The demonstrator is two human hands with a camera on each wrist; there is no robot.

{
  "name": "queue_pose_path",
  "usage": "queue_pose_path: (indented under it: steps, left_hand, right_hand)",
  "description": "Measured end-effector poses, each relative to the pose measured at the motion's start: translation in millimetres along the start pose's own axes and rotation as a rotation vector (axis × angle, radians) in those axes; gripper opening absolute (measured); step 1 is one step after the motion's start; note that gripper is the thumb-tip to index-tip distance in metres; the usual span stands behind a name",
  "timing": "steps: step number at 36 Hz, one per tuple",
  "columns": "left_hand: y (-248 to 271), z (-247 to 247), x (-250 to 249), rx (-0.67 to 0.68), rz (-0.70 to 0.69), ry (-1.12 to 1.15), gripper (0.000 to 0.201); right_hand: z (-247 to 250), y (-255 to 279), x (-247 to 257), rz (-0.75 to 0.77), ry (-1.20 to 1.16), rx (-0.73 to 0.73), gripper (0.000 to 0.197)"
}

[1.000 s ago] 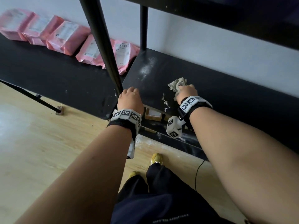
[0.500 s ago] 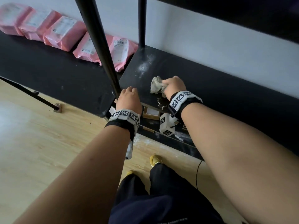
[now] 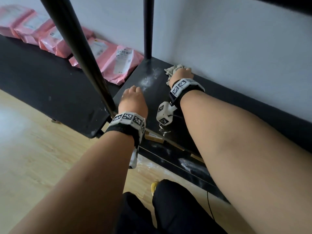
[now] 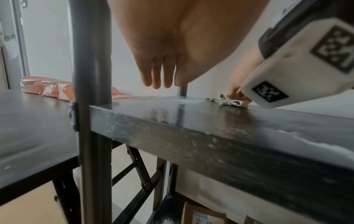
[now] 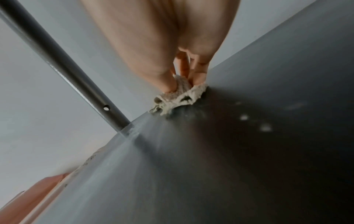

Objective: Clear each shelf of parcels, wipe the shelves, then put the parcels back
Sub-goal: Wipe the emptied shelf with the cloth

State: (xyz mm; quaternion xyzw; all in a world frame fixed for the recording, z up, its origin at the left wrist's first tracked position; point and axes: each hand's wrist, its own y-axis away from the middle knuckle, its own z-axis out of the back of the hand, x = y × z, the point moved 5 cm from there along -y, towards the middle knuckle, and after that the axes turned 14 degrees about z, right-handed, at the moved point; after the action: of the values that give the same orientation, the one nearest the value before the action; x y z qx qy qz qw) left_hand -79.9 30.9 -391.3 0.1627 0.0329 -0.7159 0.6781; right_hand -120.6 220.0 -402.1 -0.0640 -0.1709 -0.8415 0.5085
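Note:
My right hand point(image 3: 183, 74) grips a crumpled grey rag point(image 3: 171, 70) and presses it on the black shelf point(image 3: 219, 102) at its back edge against the white wall. The wrist view shows the fingers point(image 5: 199, 71) pinching the rag point(image 5: 178, 97) on the dusty board. My left hand point(image 3: 133, 98) hovers over the shelf's front left corner beside the black upright post point(image 3: 81, 53), fingers point(image 4: 159, 75) straight and relaxed, holding nothing. White dust point(image 3: 148, 80) streaks the shelf between the hands. Several pink parcels point(image 3: 118, 63) lie along the wall on the neighbouring shelf to the left.
A second rear post point(image 3: 148, 27) stands at the shelf's back left corner. Brown cardboard parcels point(image 4: 203, 215) sit on a lower shelf. An upper shelf point(image 3: 287, 4) overhangs at top right. Wooden floor point(image 3: 33, 149) lies to the left; my legs and yellow shoes are below.
My right hand has pushed the rag from the shelf's middle to its back edge by the wall. The left hand has lifted off the front corner and moved slightly forward.

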Motion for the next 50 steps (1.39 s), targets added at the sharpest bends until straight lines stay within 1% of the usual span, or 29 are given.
queue_pose_path:
  steps: [2, 5, 8, 9, 12, 14, 16, 19, 21, 23, 25, 27, 30, 31, 33, 35, 38, 40, 42, 43, 44, 45, 50]
  left_hand:
    - [-8, 0, -2, -0.002, 0.005, -0.008, 0.047]
    - [-16, 1, -3, -0.007, 0.001, -0.011, 0.048]
    - [-21, 2, -3, -0.03, -0.001, -0.026, 0.048]
    - [-22, 3, -3, -0.034, 0.0, -0.028, 0.049]
    - [-25, 5, 0, -0.045, 0.004, -0.029, 0.049]
    - [-25, 5, 1, -0.04, 0.019, -0.019, 0.048]
    - [-23, 6, 2, -0.028, 0.04, -0.005, 0.045]
    - [-17, 3, 3, 0.014, 0.06, -0.021, 0.043]
    - [-13, 1, 6, 0.025, 0.078, -0.026, 0.046]
    - [-9, 0, 9, 0.011, 0.086, -0.027, 0.047]
    - [-6, -2, 12, 0.007, 0.08, -0.033, 0.046]
    - [-4, -3, 13, 0.001, 0.074, -0.018, 0.044]
    - [-2, -2, 14, -0.027, 0.069, 0.019, 0.042]
    - [-1, -2, 15, -0.032, 0.069, 0.025, 0.042]
    - [-1, -2, 16, -0.04, 0.075, 0.03, 0.043]
    - [0, -2, 17, -0.052, 0.083, 0.028, 0.042]
    - [1, -4, 20, -0.078, 0.096, 0.003, 0.037]
    - [0, -6, 23, -0.078, 0.115, -0.013, 0.036]
    - [-1, -8, 25, -0.072, 0.121, -0.011, 0.037]
    - [-2, -8, 25, -0.072, 0.114, -0.007, 0.037]
    - [-2, -8, 26, -0.074, 0.106, -0.003, 0.037]
    - [-2, -8, 26, -0.075, 0.101, 0.001, 0.036]
    - [-1, -7, 28, -0.066, 0.117, 0.009, 0.038]
  right_hand:
    - [2, -8, 6, 0.034, 0.033, 0.025, 0.064]
    - [10, -18, 20, 0.103, 0.032, 0.023, 0.053]
    - [10, -24, 31, 0.199, 0.038, -0.034, 0.046]
    - [7, -27, 33, 0.227, 0.024, -0.057, 0.044]
    - [-6, -34, 33, 0.21, -0.154, -0.072, 0.04]
    - [-12, -30, 34, 0.191, -0.282, -0.075, 0.039]
    - [-20, -22, 34, 0.216, -0.316, -0.072, 0.035]
    - [-30, 6, 34, 0.348, -0.259, -0.056, 0.029]
    - [-36, 21, 33, 0.459, -0.206, -0.055, 0.033]
    - [-34, 29, 33, 0.503, -0.19, -0.038, 0.032]
    - [-28, 31, 35, 0.499, -0.206, 0.004, 0.03]
    - [-23, 24, 33, 0.409, -0.241, 0.016, 0.03]
    - [-10, 4, 26, 0.238, -0.214, -0.105, 0.03]
    - [-6, -2, 24, 0.206, -0.179, -0.129, 0.032]
    - [-3, -11, 20, 0.17, -0.129, -0.131, 0.037]
    - [-4, -21, 20, 0.172, -0.096, -0.097, 0.041]
    - [-6, -30, 28, 0.235, -0.078, -0.057, 0.043]
    - [-5, -31, 39, 0.283, -0.065, -0.02, 0.042]
    - [-8, -35, 55, 0.298, -0.032, -0.004, 0.042]
    - [-9, -35, 62, 0.285, -0.041, -0.015, 0.043]
    - [-11, -36, 66, 0.263, -0.103, -0.026, 0.044]
    - [-14, -39, 69, 0.254, -0.139, -0.011, 0.045]
    - [-15, -36, 73, 0.34, -0.262, 0.07, 0.041]
